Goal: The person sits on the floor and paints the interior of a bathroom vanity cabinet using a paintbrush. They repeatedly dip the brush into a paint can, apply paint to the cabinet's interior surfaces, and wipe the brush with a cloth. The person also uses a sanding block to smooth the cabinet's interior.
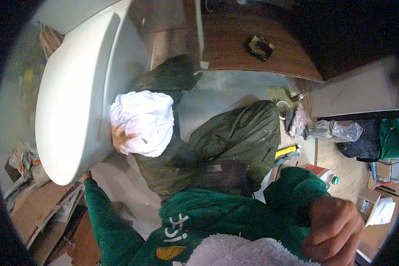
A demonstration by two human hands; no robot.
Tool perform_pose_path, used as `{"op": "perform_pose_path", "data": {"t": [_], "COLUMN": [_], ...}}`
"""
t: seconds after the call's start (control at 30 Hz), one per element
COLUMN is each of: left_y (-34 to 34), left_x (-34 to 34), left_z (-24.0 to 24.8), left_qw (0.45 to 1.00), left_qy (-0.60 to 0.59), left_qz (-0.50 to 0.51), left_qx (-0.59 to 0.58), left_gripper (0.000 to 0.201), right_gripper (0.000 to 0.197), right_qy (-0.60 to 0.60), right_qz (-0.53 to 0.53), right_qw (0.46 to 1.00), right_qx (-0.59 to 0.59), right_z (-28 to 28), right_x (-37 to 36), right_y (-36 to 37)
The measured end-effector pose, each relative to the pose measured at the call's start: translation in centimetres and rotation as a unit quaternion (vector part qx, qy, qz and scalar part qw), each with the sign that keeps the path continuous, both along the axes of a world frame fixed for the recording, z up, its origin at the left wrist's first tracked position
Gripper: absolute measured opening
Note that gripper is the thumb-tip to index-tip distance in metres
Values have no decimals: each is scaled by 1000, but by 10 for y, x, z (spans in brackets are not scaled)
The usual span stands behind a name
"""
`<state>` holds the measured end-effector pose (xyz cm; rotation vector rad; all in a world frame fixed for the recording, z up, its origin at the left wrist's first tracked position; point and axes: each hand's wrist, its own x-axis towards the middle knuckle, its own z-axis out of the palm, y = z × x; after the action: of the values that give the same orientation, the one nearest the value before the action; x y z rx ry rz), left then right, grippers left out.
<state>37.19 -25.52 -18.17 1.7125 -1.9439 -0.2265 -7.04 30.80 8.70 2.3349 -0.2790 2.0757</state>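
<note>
The right hand has fingers curled together; the left hand, mostly behind that smooth, rounded white panel, I can't tell.

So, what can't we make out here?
Left hand: head view, mostly hidden behind the white panel; grip unreadable.
Right hand: head view, its own curl hides whether it holds anything.
Pale towel: head view, cut off by lower edge.
Dark object on brown board: head view, too small.
</note>
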Motion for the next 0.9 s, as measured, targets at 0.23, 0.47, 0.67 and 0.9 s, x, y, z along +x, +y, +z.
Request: {"op": "perform_pose_path", "data": {"t": [0.23,0.47,0.67,0.9], "left_y": [155,284,271,263], "left_x": [-34,-148,-280,-305], "left_z": [40,117,151,137], "left_qw": [973,912,807,758], "left_qy": [215,81,-158,-296], "left_qz": [-61,-349,-537,-532], "left_qx": [-59,-202,-191,-236], "left_gripper": [25,26,62,78], "right_gripper": [53,24,25,31], "right_qy": [-463,-442,-382,-447], "right_qz": [-330,-367,-403,-584], "right_qw": [796,614,600,361], "right_qx": [209,541,576,572], "right_z": [-101,-217,-237,-304], "right_x": [-46,19,64,-22], "right_y": [33,25,67,169]}}
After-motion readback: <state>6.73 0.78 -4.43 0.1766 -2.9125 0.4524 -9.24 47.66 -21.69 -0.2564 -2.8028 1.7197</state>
